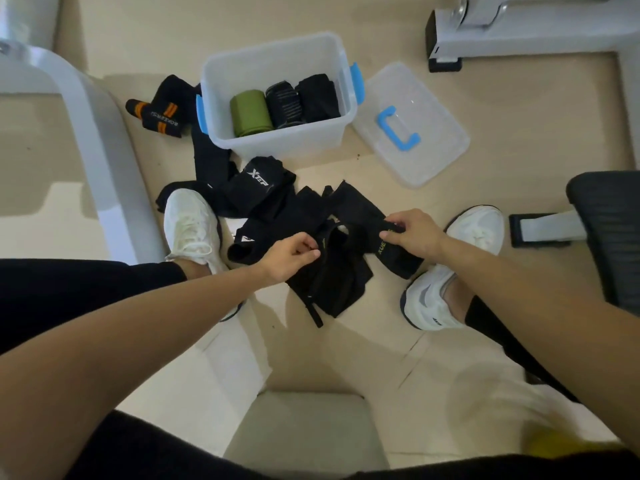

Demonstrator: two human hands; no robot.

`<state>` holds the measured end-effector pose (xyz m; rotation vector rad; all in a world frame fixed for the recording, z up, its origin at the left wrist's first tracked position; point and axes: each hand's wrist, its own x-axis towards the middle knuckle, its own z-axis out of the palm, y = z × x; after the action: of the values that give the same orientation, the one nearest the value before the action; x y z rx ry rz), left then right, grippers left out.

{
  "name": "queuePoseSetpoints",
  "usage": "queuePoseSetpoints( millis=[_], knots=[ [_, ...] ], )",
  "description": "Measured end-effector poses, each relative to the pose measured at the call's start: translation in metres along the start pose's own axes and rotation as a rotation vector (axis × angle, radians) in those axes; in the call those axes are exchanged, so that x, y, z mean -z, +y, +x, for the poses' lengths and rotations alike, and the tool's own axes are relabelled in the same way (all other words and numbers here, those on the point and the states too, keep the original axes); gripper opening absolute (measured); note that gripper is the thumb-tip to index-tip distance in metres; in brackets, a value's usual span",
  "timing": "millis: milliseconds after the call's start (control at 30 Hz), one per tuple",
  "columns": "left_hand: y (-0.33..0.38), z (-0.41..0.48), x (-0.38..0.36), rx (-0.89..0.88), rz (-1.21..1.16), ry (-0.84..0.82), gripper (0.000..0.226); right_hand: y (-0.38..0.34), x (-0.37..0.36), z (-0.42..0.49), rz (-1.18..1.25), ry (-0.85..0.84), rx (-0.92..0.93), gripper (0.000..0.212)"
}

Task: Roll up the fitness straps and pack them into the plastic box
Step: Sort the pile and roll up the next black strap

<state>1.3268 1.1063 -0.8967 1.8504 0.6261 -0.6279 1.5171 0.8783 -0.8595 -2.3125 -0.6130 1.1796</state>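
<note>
Over the floor (346, 348), crumpled black strap (341, 271), yellow lettering, left hand (289, 256) and right hand (414, 233) each pinching it

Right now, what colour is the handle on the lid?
The handle is blue, clearest in the head view.

Under the right hand (412, 233) the yellow lettering on the black strap (339, 271) is partly covered; only a few letters show beside the thumb. The left hand (294, 254) pinches a fold, but how many layers lie between its fingers cannot be told. Beyond the grip, the black pile (270, 195) overlaps too much to count separate straps, and one end lies under the left shoe (192, 223). Farther out, the plastic box (277, 143) veils the lower parts of three rolls (287, 105). Right of the grip, a chair (609, 230) is cut by the edge. Nearer the body, a yellow smear (554, 445), perhaps a ball, is blurred.
</note>
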Motion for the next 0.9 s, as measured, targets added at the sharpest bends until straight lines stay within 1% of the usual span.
queuePoseSetpoints(
  millis=[67, 167, 300, 367, 467, 567, 667, 800, 900],
  knots=[
    [0.007, 0.004, -0.008, 0.065, -0.054, -0.008, 0.042, 0.002, 0.0, -0.001, -0.012, 0.027, -0.003, 0.019],
    [0.015, 0.01, -0.018, 0.114, -0.058, 0.013, 0.059, 0.003, 0.0, -0.004, -0.001, 0.039, 0.006, 0.011],
    [0.011, 0.021, -0.021, 0.244, -0.129, 0.018, 0.082, 0.004, -0.002, -0.009, 0.074, 0.033, 0.007, 0.019],
    [0.011, 0.023, -0.022, 0.285, -0.119, 0.0, 0.079, 0.005, -0.003, -0.011, 0.09, 0.046, 0.009, 0.021],
    [0.011, 0.022, -0.029, 0.263, -0.08, -0.033, 0.068, 0.004, -0.002, -0.013, 0.081, 0.097, 0.011, 0.019],
    [0.014, 0.017, -0.026, 0.184, -0.064, -0.078, 0.042, 0.0, 0.002, -0.014, 0.071, 0.142, 0.01, 0.012],
    [0.029, 0.012, -0.003, 0.062, -0.014, -0.073, 0.013, -0.009, 0.018, -0.016, 0.065, 0.107, 0.028, 0.01],
    [0.07, 0.004, 0.053, -0.136, 0.169, 0.064, 0.016, -0.038, 0.057, -0.025, 0.047, -0.006, 0.062, 0.011],
    [0.111, -0.009, 0.094, -0.224, 0.237, 0.09, 0.027, -0.067, 0.089, -0.033, 0.028, -0.027, 0.1, 0.011]
  ],
)
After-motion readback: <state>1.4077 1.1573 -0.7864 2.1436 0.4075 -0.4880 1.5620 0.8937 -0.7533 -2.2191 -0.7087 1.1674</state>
